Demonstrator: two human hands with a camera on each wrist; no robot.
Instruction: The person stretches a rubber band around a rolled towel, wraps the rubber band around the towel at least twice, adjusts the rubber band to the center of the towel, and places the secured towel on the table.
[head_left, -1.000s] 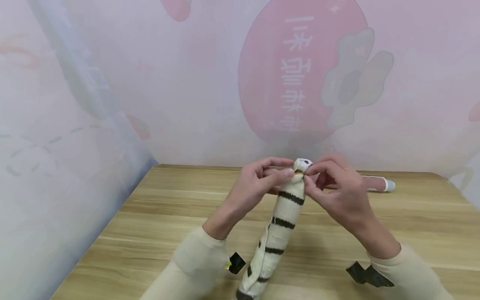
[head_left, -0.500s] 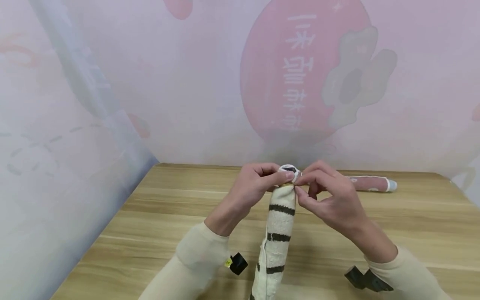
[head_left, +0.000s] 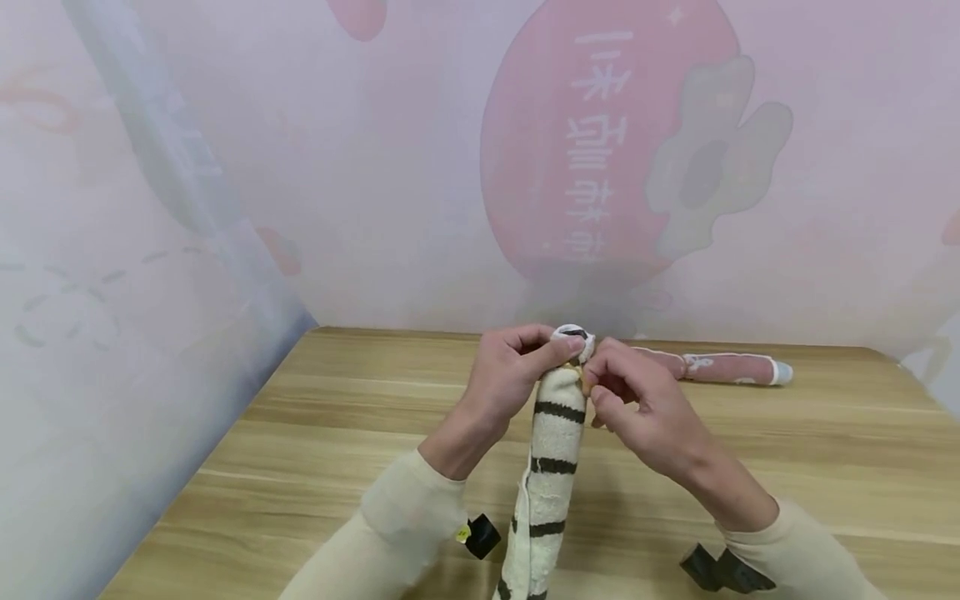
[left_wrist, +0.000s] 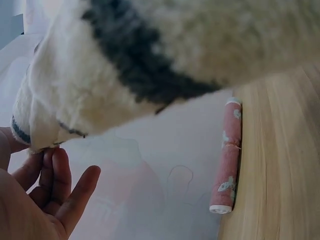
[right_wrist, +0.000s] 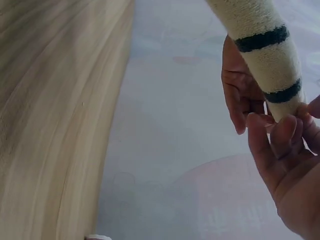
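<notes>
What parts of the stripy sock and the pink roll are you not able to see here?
- Striped sock: its lower end is cut off by the bottom edge of the head view.
- Sock's top opening: covered by the fingers of both hands.
- Pink roll: its near end is hidden behind the right hand; its small print is blurred.

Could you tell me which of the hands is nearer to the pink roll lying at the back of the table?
Right. The right hand is just beside the pink roll; the left hand is beyond the striped sock.
</notes>
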